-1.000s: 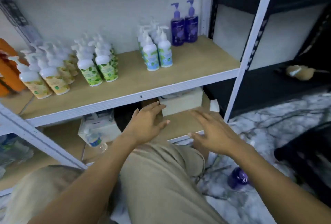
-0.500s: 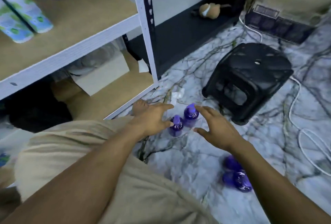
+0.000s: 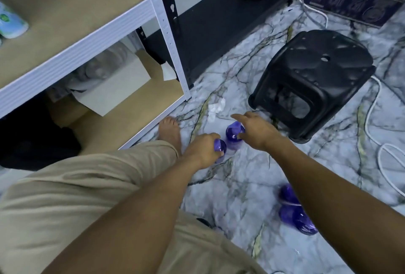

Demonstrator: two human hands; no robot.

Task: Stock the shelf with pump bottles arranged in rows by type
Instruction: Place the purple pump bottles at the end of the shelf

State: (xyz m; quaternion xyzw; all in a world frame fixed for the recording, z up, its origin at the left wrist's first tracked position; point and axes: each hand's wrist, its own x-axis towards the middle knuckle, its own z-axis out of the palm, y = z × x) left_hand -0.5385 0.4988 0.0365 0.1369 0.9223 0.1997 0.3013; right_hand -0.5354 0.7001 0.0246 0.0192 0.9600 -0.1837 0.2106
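The person's left hand [image 3: 201, 152] is curled round the top of a purple pump bottle [image 3: 220, 147] that stands on the marble-pattern floor [image 3: 241, 186], near the bare foot [image 3: 169, 133]. Just beside it stands a second purple pump bottle [image 3: 233, 136]. The right hand [image 3: 258, 130] is over this one with fingers spread, not closed round it. More purple bottles [image 3: 295, 214] lie under the right forearm. The shelf [image 3: 76, 32] is at left, a black plastic stool [image 3: 313, 80] at right.
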